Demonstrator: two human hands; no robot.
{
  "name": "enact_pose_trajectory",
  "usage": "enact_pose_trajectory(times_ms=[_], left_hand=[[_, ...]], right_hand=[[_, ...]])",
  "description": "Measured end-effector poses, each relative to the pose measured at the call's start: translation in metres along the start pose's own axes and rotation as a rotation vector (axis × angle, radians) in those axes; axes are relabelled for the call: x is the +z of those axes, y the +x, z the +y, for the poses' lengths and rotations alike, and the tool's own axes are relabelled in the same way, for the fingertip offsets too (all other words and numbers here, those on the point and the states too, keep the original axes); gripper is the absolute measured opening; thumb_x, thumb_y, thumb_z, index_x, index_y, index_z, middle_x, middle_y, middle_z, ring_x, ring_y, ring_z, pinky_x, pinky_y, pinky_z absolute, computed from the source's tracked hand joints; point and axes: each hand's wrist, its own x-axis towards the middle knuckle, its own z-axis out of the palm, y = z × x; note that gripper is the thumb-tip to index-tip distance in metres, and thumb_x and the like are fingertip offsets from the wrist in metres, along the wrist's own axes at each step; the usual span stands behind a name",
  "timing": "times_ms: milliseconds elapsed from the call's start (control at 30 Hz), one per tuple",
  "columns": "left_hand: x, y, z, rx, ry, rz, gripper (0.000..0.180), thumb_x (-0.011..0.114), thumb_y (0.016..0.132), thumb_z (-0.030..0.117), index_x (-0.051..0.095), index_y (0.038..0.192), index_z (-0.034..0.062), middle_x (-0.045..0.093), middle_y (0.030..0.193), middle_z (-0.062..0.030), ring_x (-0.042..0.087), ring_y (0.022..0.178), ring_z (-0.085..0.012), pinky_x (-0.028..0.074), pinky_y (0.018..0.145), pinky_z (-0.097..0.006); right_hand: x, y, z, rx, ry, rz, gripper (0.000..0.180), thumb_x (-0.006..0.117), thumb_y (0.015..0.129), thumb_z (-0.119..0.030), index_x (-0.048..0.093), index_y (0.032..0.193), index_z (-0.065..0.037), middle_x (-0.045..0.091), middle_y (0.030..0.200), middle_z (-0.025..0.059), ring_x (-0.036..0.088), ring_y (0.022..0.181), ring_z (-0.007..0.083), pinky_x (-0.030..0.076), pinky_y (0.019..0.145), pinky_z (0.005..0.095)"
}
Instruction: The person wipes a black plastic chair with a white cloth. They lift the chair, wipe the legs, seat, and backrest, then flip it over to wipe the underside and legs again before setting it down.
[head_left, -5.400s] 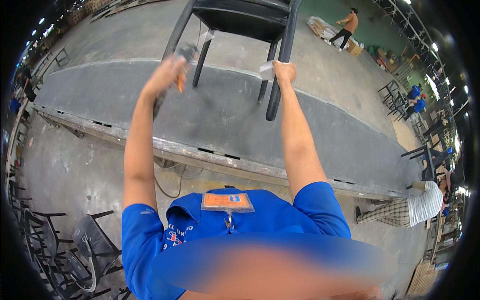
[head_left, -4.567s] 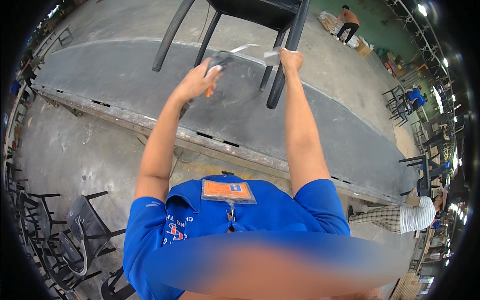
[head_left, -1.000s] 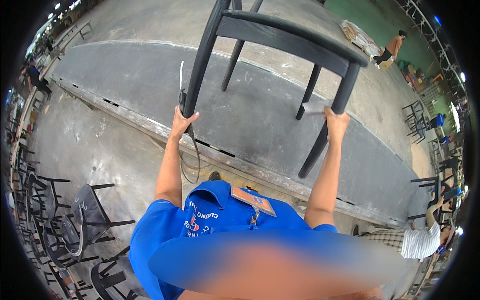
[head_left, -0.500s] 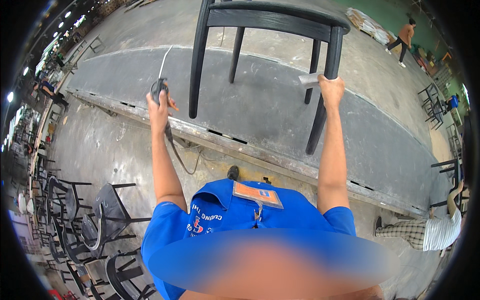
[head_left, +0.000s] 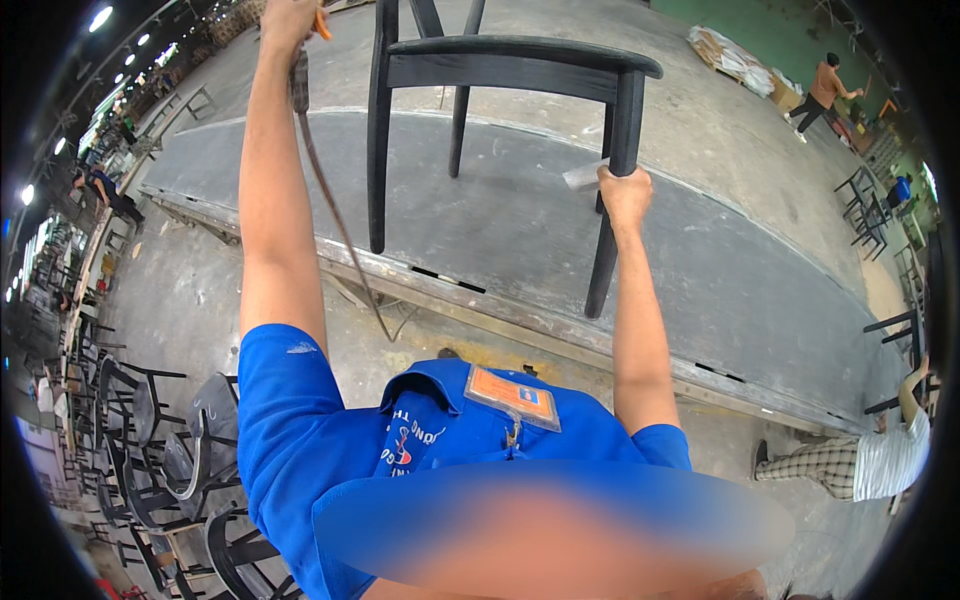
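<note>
A black wooden chair [head_left: 500, 72] is over the long grey bench, its top partly outside the picture. My right hand [head_left: 626, 200] is wrapped around its near right leg [head_left: 602, 268]. A pale grey folded piece [head_left: 583, 178], perhaps sandpaper or cloth, juts from that same hand. At the top edge, left of the chair, my raised left hand [head_left: 288, 25] grips an air blow gun with an orange part [head_left: 322, 24]. Its dark hose [head_left: 325, 180] hangs beside my forearm; the nozzle is out of view. Whether the chair's feet touch the bench, I cannot tell.
The grey bench [head_left: 520, 225] runs from upper left to lower right before me. Several black chairs [head_left: 205, 440] crowd the floor at left. A person in a striped shirt [head_left: 890, 465] is at right; another [head_left: 822, 90] stands far off, near wrapped stacks [head_left: 730, 60].
My left hand has gone up and left with the blow gun, taking its nozzle out of view. The chair and my right hand, still on the leg, have shifted a little left and down.
</note>
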Motion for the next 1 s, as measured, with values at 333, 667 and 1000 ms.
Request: enact_pose_trajectory(times_ms=[333, 667, 1000], left_hand=[[0.126, -0.18, 0.027, 0.071, -0.004, -0.508, 0.079, 0.052, 0.086, 0.057, 0.04, 0.13, -0.0077, 0.064, 0.073, -0.012, 0.064, 0.066, -0.0173, 0.052, 0.062, -0.031], [0.08, -0.201, -0.111, -0.467, 0.037, 0.058, 0.057, 0.052, 0.086, 0.053, 0.053, 0.1, -0.002, 0.063, 0.064, -0.0109, 0.064, 0.054, -0.0215, 0.052, 0.059, -0.035], [0.141, -0.308, -0.092, -0.366, -0.63, -0.691, 0.037, 0.055, 0.091, 0.037, 0.056, 0.1, 0.0009, 0.054, 0.064, -0.0007, 0.055, 0.054, -0.0096, 0.046, 0.049, -0.025]], right_hand=[[0.014, 0.02, -0.001, -0.007, -0.066, 0.002, 0.031, 0.067, 0.064, -0.025, 0.065, 0.075, 0.005, 0.065, 0.072, 0.0224, 0.066, 0.076, 0.0352, 0.05, 0.069, 0.0409], [0.033, 0.06, -0.004, 0.009, -0.103, -0.058, 0.039, 0.066, 0.063, -0.026, 0.067, 0.082, 0.008, 0.064, 0.084, 0.0283, 0.064, 0.086, 0.0407, 0.049, 0.077, 0.0432], [0.05, 0.108, 0.005, -0.119, -0.194, -0.119, 0.036, 0.067, 0.062, -0.031, 0.067, 0.071, 0.005, 0.065, 0.072, 0.0231, 0.066, 0.074, 0.0329, 0.05, 0.07, 0.0384]])
